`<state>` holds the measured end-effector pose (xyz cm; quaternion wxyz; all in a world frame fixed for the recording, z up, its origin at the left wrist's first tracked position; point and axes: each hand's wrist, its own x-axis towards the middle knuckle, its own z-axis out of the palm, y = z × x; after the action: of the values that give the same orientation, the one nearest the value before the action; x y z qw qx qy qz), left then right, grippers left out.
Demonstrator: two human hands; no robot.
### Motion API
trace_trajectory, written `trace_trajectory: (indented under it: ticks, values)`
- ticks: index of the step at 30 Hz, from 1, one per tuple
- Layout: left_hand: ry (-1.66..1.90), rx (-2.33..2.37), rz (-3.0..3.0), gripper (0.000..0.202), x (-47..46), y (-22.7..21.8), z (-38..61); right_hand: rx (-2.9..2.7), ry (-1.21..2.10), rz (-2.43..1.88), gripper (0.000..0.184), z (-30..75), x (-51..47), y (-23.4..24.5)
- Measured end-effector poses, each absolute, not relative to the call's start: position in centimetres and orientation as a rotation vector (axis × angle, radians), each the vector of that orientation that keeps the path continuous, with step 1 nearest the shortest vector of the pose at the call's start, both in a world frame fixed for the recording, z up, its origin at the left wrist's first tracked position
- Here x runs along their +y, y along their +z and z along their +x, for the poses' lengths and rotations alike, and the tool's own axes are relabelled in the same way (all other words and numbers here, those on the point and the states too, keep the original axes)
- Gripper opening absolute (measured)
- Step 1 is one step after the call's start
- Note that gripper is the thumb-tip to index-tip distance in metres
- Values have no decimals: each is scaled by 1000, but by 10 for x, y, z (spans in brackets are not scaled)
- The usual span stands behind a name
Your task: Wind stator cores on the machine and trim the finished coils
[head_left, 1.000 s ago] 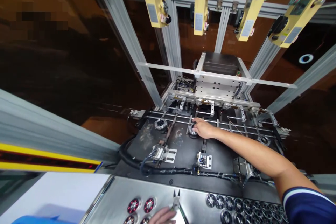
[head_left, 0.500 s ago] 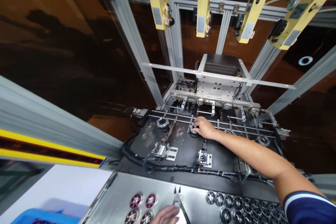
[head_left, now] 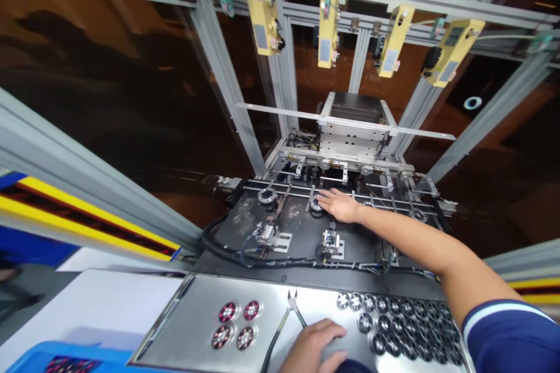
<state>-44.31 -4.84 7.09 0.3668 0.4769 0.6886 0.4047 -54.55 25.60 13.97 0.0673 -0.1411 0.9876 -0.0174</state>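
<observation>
My right hand (head_left: 336,205) reaches far into the machine, fingers stretched flat onto a round metal part (head_left: 315,204) seated in the middle fixture on the black machine bed (head_left: 301,233). A second round part (head_left: 266,196) sits in the fixture to its left. My left hand (head_left: 314,348) rests on the steel tray (head_left: 196,315) near me, fingers curled down beside the cutting pliers (head_left: 286,315), not gripping them.
Several red-wound discs (head_left: 236,326) lie on the tray's left, many dark discs (head_left: 394,332) on its right. A blue bin (head_left: 65,361) is at the lower left. Yellow controllers (head_left: 324,26) hang from the aluminium frame above. Cables run along the bed's front.
The view has tilted down and pulled back, showing more of the tray. My left hand has shifted right off the pliers. My right hand has stayed on the middle part, fingers now flatter.
</observation>
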Motion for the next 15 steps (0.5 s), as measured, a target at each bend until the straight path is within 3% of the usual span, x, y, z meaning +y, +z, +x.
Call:
trace_trajectory:
  ticks: [3, 7, 10, 12, 15]
  values:
    - [714, 1721, 1600, 38, -16, 72, -433, 3048, -56, -402, 43, -545, 240, 160]
    - [563, 1667, 1743, 53, 3, 48, -412, 3248, -91, -309, 60, -503, 215, 194]
    - [497, 1657, 1799, 56, 3, 31, -400, 3550, -206, -464, 57, -431, 196, 210]
    - [481, 1659, 1816, 57, -1, 25, -396, 3731, -287, -525, 59, -372, 184, 210]
    - [481, 1685, 1810, 57, -8, 19, -396, 3766, -401, -221, 64, -288, 165, 188]
